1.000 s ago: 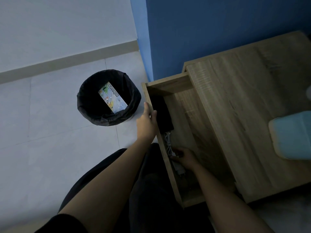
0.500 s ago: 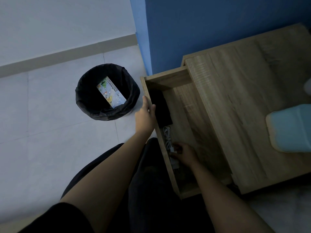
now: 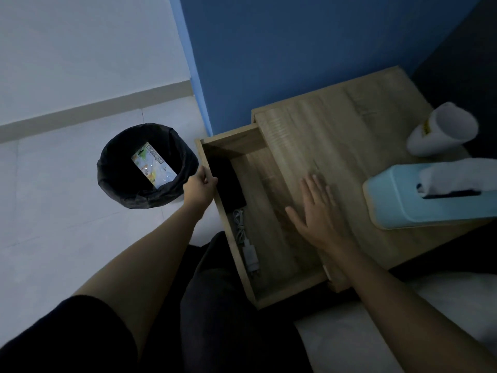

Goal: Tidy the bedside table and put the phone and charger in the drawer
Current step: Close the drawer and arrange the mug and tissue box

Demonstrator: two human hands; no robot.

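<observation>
The phone and charger lie in the open drawer, the left hand grips its front edge, the right hand is flat and empty over the surface, so I think pushing it shut comes next.

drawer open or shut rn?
Open. The drawer is pulled out; phone and charger are visible inside, left hand gripping its front edge.

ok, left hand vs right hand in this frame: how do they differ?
The left hand is curled, fingers gripping the front edge of the open light-wood drawer; the right hand is flat, fingers spread, gripping nothing. Left is at the drawer's front; right is over the wooden bedside tabletop. Both are bare and carry no item.
</observation>
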